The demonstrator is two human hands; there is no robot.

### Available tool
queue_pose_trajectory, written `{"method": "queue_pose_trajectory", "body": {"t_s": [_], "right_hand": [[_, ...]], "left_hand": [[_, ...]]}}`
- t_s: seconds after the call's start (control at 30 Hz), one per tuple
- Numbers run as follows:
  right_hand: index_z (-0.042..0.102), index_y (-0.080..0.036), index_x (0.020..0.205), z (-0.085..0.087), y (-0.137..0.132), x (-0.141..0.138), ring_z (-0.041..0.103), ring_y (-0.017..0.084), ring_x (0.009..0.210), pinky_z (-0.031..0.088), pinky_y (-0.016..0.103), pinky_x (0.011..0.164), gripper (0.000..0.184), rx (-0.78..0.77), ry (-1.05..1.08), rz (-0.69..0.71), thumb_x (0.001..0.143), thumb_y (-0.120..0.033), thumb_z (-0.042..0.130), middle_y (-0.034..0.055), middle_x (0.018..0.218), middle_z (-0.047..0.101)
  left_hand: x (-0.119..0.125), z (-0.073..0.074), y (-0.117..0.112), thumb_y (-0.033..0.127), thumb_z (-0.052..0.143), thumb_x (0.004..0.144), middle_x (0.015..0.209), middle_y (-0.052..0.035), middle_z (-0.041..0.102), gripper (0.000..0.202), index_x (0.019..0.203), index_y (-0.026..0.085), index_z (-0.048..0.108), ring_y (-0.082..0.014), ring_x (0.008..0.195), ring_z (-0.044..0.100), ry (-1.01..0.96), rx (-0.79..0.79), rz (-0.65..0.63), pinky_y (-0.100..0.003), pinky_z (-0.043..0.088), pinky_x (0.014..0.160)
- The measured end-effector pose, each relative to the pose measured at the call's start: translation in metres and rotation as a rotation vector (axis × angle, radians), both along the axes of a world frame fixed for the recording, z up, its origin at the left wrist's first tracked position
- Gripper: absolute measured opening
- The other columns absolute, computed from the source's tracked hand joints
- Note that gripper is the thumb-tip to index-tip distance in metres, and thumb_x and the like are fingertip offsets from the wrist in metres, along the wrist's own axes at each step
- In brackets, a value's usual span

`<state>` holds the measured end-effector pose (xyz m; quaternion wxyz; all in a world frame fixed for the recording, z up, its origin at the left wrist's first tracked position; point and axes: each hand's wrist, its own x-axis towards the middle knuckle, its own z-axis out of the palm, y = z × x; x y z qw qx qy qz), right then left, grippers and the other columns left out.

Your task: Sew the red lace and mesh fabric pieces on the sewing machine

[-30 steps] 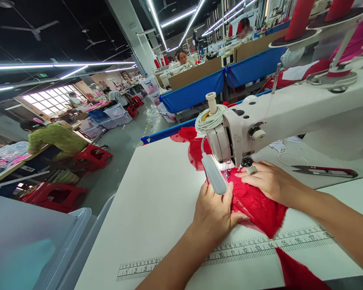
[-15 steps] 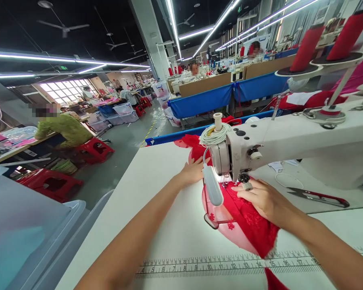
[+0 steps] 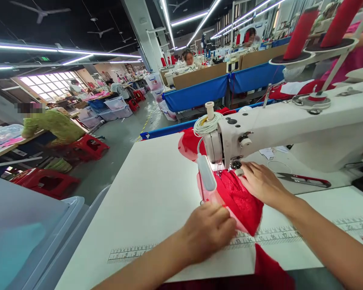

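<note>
A red lace fabric piece [image 3: 240,197] with a sheer pink border lies under the needle area of a white sewing machine [image 3: 260,133]. My left hand [image 3: 210,231] is closed at the near left edge of this fabric, fingers curled over the sheer part; its fingertips are hidden. My right hand [image 3: 260,181] lies on the fabric's right side beside the needle, fingers stretched out and flat, tips partly behind the machine's knob. A white lamp [image 3: 207,173] hangs left of the needle. More red fabric [image 3: 190,145] shows behind the machine head.
Thread snips [image 3: 304,180] lie right of my right hand. A printed ruler [image 3: 275,237] runs along the table's near side. Red thread cones [image 3: 301,34] stand above the machine. Another red fabric piece [image 3: 270,268] hangs at the front edge. Plastic bins [image 3: 66,217] stand at left.
My left hand has come from behind the needle to the fabric's near edge and closed. My right hand stays on the fabric. The view has shifted slightly.
</note>
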<state>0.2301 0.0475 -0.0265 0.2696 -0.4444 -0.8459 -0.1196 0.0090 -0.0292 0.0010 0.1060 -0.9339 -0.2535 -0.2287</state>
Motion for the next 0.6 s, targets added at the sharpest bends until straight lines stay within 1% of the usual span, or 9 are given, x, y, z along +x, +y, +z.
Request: {"method": "queue_pose_trajectory", "body": {"t_s": [0.07, 0.13, 0.23, 0.3, 0.4, 0.47, 0.53, 0.57, 0.6], "right_hand": [[0.060, -0.013, 0.104, 0.000, 0.001, 0.000, 0.066, 0.028, 0.083, 0.050, 0.040, 0.070, 0.022, -0.032, 0.012, -0.015, 0.094, -0.017, 0.041, 0.0134, 0.089, 0.069], [0.061, -0.013, 0.105, 0.003, 0.000, 0.001, 0.066, 0.029, 0.085, 0.051, 0.041, 0.071, 0.024, -0.057, 0.025, -0.036, 0.093, -0.017, 0.042, 0.0145, 0.092, 0.070], [0.063, -0.014, 0.110, 0.022, -0.019, 0.010, 0.067, 0.031, 0.093, 0.053, 0.042, 0.073, 0.028, -0.081, 0.051, -0.054, 0.092, -0.015, 0.041, 0.0163, 0.106, 0.070], [0.064, -0.019, 0.113, 0.041, -0.046, 0.021, 0.068, 0.028, 0.096, 0.056, 0.039, 0.073, 0.030, -0.135, 0.097, -0.016, 0.094, -0.019, 0.041, 0.0111, 0.109, 0.071], [0.066, -0.033, 0.111, 0.063, -0.099, 0.042, 0.071, 0.020, 0.082, 0.058, 0.029, 0.066, 0.028, -0.518, 0.354, 0.228, 0.098, -0.025, 0.042, 0.0018, 0.094, 0.074], [0.066, -0.038, 0.107, 0.060, -0.130, 0.051, 0.071, 0.019, 0.077, 0.059, 0.026, 0.063, 0.027, -0.745, 0.322, 0.493, 0.095, -0.023, 0.047, 0.0011, 0.090, 0.074], [0.066, -0.038, 0.111, 0.041, -0.152, 0.049, 0.072, 0.018, 0.076, 0.060, 0.022, 0.066, 0.033, -1.018, 0.161, 0.656, 0.089, -0.015, 0.056, 0.0008, 0.092, 0.075], [0.068, -0.036, 0.104, 0.028, -0.161, 0.044, 0.070, 0.016, 0.066, 0.058, 0.019, 0.056, 0.032, -1.076, 0.154, 0.643, 0.086, -0.013, 0.057, -0.0012, 0.083, 0.075], [0.069, -0.033, 0.098, 0.014, -0.169, 0.037, 0.069, 0.014, 0.061, 0.056, 0.018, 0.052, 0.030, -1.082, 0.107, 0.553, 0.084, -0.010, 0.058, -0.0033, 0.077, 0.074]], "left_hand": [[0.016, -0.003, -0.023, 0.008, 0.047, 0.092, 0.068, 0.0000, 0.053, 0.017, 0.085, 0.014, 0.061, -0.0141, 0.059, 0.048, 0.036, 0.107, 0.013, -0.028, 0.040, 0.054], [0.027, -0.007, -0.029, 0.002, 0.043, 0.090, 0.065, -0.0001, 0.048, 0.025, 0.074, 0.016, 0.056, -0.0142, 0.058, 0.046, 0.060, 0.143, 0.076, -0.028, 0.036, 0.051], [0.029, -0.007, -0.021, 0.000, 0.038, 0.091, 0.070, -0.0024, 0.051, 0.031, 0.068, 0.018, 0.051, -0.0148, 0.063, 0.049, 0.112, 0.031, 0.077, -0.027, 0.036, 0.051], [0.022, -0.003, -0.017, 0.004, 0.035, 0.096, 0.079, -0.0028, 0.056, 0.031, 0.076, 0.017, 0.055, -0.0137, 0.068, 0.051, 0.102, -0.096, 0.063, -0.025, 0.039, 0.055], [0.009, 0.003, -0.014, 0.008, 0.030, 0.100, 0.081, -0.0008, 0.057, 0.033, 0.084, 0.017, 0.057, -0.0118, 0.069, 0.051, 0.104, -0.188, 0.056, -0.023, 0.042, 0.060], [0.002, 0.002, -0.014, 0.003, 0.027, 0.098, 0.077, -0.0009, 0.056, 0.037, 0.082, 0.017, 0.057, -0.0131, 0.069, 0.049, 0.138, -0.156, 0.053, -0.025, 0.042, 0.062], [0.001, -0.003, -0.012, 0.002, 0.028, 0.096, 0.075, -0.0020, 0.056, 0.038, 0.077, 0.017, 0.057, -0.0151, 0.069, 0.048, 0.108, -0.161, 0.083, -0.028, 0.041, 0.063], [0.001, -0.006, -0.011, 0.003, 0.030, 0.095, 0.074, -0.0024, 0.055, 0.036, 0.076, 0.017, 0.056, -0.0158, 0.068, 0.047, 0.065, -0.188, 0.113, -0.029, 0.040, 0.062], [0.002, -0.009, -0.009, 0.005, 0.032, 0.094, 0.074, -0.0027, 0.055, 0.033, 0.076, 0.017, 0.056, -0.0163, 0.068, 0.047, 0.013, -0.225, 0.144, -0.029, 0.040, 0.062]]}}
